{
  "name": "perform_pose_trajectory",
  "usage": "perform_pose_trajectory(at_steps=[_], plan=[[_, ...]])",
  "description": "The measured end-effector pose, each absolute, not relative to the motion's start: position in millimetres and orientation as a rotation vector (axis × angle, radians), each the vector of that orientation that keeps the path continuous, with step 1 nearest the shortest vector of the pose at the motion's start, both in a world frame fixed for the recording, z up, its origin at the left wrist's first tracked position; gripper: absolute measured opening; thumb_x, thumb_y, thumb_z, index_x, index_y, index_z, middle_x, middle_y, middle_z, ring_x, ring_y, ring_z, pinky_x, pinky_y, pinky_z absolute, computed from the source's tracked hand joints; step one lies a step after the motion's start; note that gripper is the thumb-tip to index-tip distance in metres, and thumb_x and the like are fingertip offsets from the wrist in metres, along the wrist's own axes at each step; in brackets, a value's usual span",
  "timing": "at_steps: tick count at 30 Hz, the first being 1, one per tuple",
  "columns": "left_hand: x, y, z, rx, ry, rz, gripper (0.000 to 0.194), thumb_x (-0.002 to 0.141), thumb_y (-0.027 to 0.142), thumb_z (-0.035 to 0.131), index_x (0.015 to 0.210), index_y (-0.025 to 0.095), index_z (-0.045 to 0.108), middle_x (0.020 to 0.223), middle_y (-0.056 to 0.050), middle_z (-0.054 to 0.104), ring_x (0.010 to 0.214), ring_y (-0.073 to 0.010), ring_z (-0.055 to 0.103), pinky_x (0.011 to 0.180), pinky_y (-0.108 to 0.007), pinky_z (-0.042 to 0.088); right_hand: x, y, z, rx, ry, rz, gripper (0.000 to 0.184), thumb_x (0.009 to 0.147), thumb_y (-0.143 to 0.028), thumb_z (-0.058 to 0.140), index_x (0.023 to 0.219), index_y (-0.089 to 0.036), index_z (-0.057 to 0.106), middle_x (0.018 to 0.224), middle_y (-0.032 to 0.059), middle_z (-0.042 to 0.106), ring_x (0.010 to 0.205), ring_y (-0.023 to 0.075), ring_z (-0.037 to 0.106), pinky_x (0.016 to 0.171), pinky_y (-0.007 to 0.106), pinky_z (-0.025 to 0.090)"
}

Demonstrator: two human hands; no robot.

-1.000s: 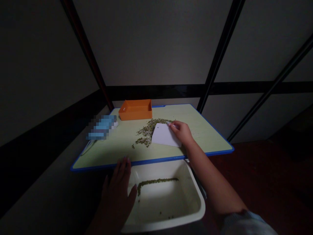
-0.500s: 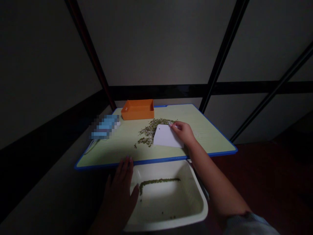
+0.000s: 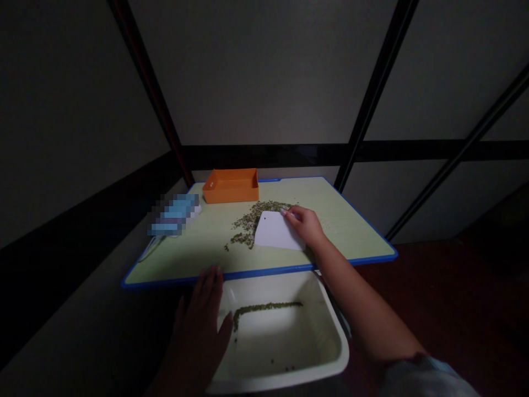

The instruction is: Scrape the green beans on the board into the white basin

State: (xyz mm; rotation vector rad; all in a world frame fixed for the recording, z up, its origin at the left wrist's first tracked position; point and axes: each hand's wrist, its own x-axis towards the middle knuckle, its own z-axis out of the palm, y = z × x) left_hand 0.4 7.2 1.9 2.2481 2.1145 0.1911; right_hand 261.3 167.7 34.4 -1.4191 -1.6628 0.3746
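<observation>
Between the thumb and fingers of my right hand (image 3: 305, 225) is the edge of a flat white plastic scraper (image 3: 278, 230) with a small hole in one corner. Its left side meets a scatter of small green beans or seeds (image 3: 248, 220) on the tabletop. My left hand (image 3: 204, 317) lies on the left rim of a white tub (image 3: 285, 377), fingers stretched out. This tub sits below the table's front edge. More of the green grains (image 3: 268, 306) lie in a line along its far and left inner bottom edges.
An orange open tray (image 3: 231, 193) stands at the back left of the pale table (image 3: 351, 220), which has a blue edge. A blurred-out blue object (image 3: 176, 214) with a white cable is at the left edge. Panelled walls (image 3: 264, 71) rise behind.
The scraper and my right hand have shifted very slightly left against the grains. My left hand stays on the tub, and the whole view has drifted a little.
</observation>
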Motion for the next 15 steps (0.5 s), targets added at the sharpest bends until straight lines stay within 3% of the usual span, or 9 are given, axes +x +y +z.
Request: perform_pose_trajectory(at_steps=[15], plan=[[3.3, 9.4, 6.5, 2.214, 2.121, 0.127, 0.062, 0.085, 0.030, 0.026, 0.144, 0.018, 0.014, 0.156, -0.004, 0.012, 0.144, -0.0201, 0.007, 0.113, -0.053, 0.021, 261.7, 168.7, 34.1, -1.399, -1.674, 0.381, 0.037, 0.080, -0.050, 0.052, 0.075, -0.016, 0.067, 0.060, 0.0011, 0.058, 0.057, 0.0134, 0.048, 0.054, 0.024, 0.032]])
